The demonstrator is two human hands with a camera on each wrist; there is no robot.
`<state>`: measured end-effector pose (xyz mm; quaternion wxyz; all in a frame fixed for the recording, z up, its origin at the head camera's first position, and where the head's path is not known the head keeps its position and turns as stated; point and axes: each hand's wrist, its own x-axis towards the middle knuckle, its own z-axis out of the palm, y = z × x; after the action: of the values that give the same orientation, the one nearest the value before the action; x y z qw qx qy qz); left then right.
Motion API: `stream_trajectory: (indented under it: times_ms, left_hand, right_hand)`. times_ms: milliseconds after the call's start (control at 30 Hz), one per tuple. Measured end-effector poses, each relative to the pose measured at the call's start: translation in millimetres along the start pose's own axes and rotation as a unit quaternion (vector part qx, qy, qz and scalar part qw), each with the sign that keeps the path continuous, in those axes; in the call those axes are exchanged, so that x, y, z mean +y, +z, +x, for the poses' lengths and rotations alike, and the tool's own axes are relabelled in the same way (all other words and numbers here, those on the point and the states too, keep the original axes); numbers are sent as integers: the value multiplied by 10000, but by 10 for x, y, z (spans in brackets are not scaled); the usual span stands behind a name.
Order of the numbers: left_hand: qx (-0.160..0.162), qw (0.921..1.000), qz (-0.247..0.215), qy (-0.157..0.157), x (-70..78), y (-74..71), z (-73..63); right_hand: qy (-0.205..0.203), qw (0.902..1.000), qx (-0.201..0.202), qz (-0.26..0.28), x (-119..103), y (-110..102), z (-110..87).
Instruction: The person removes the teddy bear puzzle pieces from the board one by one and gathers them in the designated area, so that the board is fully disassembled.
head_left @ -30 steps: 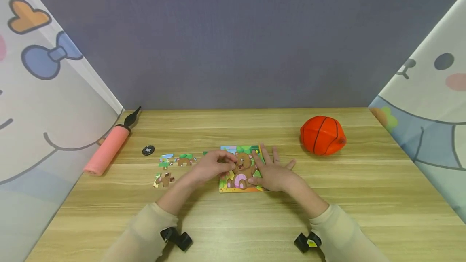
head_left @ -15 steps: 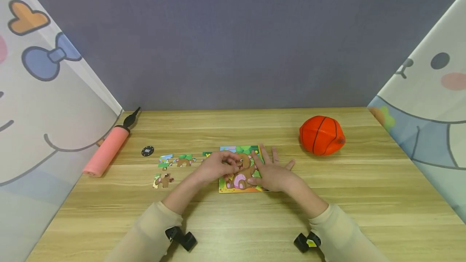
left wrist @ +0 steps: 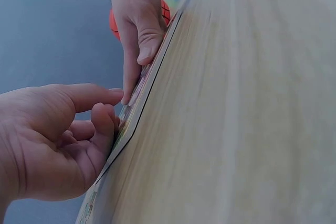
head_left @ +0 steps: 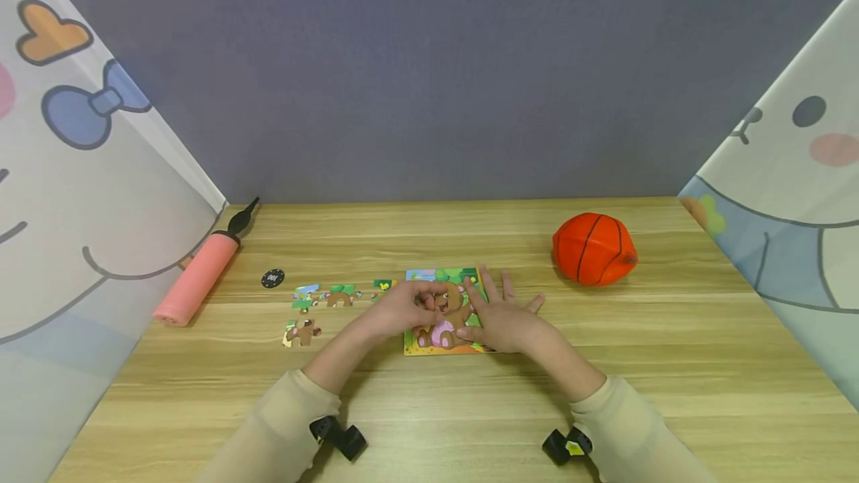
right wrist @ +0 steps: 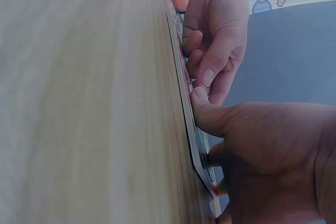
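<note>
A bear jigsaw puzzle [head_left: 429, 351] lies on the table in the head view. My right hand [head_left: 513, 325] rests on its right side with fingers spread and straight. Over the puzzle's left part, my left hand [head_left: 403, 308] has its fingers bent, with the fingertips right at the bear's face. In the right wrist view the left thumb [right wrist: 214, 69] lies close to the index fingertip. I cannot tell whether a piece is between them. Loose puzzle pieces [head_left: 341, 295] lie left of the puzzle, one of them partly behind the left hand.
A black round chip [head_left: 272, 278] lies beyond the loose pieces. At the far left is a pink hand pump [head_left: 201, 274] with a black nozzle. A partly collapsed red ball [head_left: 593, 248] sits back right. A grey panel [head_left: 443, 80] stands behind the wooden table [head_left: 443, 423].
My left hand has shifted slightly right over the puzzle, and more of the loose piece behind it shows. The right hand stays where it was.
</note>
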<state>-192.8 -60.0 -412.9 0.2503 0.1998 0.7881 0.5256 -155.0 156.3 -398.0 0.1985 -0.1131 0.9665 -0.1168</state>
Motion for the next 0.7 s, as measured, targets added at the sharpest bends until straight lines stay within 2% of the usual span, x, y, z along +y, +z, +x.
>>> stream_trajectory:
  times_ms: [267,433,700]
  left_hand:
    - [-146,9997,179,2,30,14,8]
    - [-97,9993,352,86,27,21,19]
    - [-85,9993,350,137,21,13,13]
  right_hand:
    - [21,10000,-12,-2,2,5,12]
    - [4,10000,-6,-47,11,5,16]
    - [-6,10000,-11,-41,11,7,21]
